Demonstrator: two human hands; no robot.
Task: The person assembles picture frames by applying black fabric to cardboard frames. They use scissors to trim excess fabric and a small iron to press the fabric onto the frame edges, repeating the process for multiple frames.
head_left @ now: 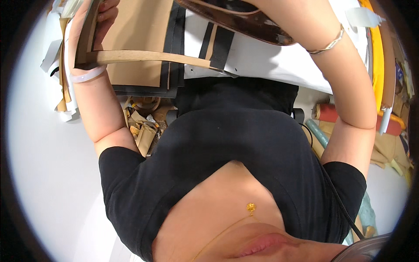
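Observation:
At the upper left my left hand (108, 16) is closed, its fingers curled round a long strip (144, 56), dark on one face and tan on the other. The strip bends near my wrist and runs right across the stacked sheets, ending in a dark tip. My right hand (279, 13) is cut off by the top edge, so its fingers are hidden. Just beside it lies a glossy dark brown piece (248, 27) with a curved edge, only partly in view. I cannot tell whether that hand grips it.
Tan and black flat sheets (135, 32) lie stacked on the white table (266, 61), with narrow dark and tan strips (217, 46) to their right. Scraps (144, 131) fill a spot below the table's left side. Rolls of material (329, 112) and a yellow piece (378, 65) stand at right.

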